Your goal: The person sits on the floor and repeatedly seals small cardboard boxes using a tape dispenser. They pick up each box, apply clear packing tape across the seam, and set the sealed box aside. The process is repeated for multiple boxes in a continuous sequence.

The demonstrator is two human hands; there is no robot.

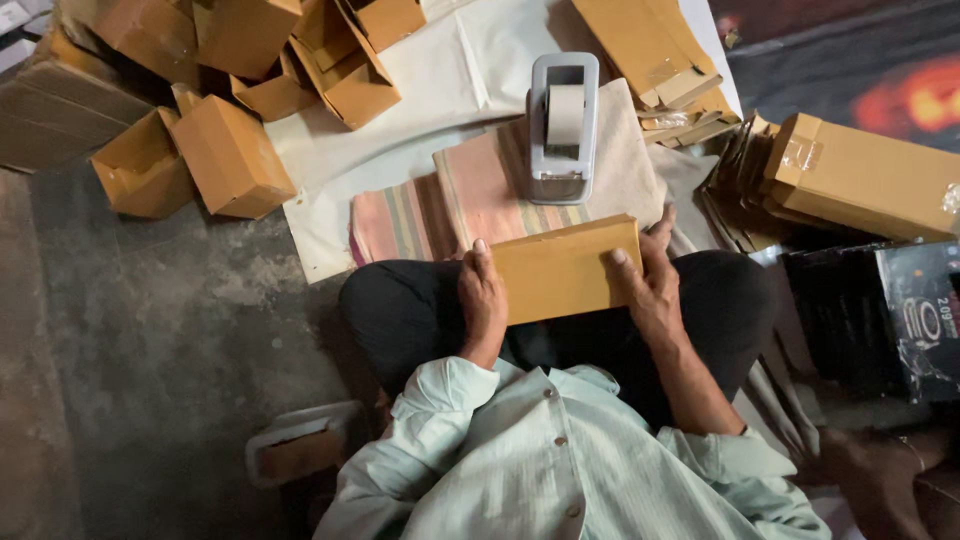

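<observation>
I hold a closed brown cardboard box [562, 268] flat over my lap, long side across. My left hand [482, 300] grips its left end, thumb on top. My right hand [646, 282] grips the right end, fingers wrapped around the edge. Just beyond the box stands a grey tape dispenser [562, 128] with a roll of tan tape, resting on folded striped cloth [450, 205].
Several open and closed brown boxes [230, 155] lie piled at the upper left on the concrete floor. A long taped brown box [865, 175] and dark printed cartons [920, 320] sit at the right. Flattened cardboard [650, 45] lies at the top. White sheet [450, 80] covers the floor ahead.
</observation>
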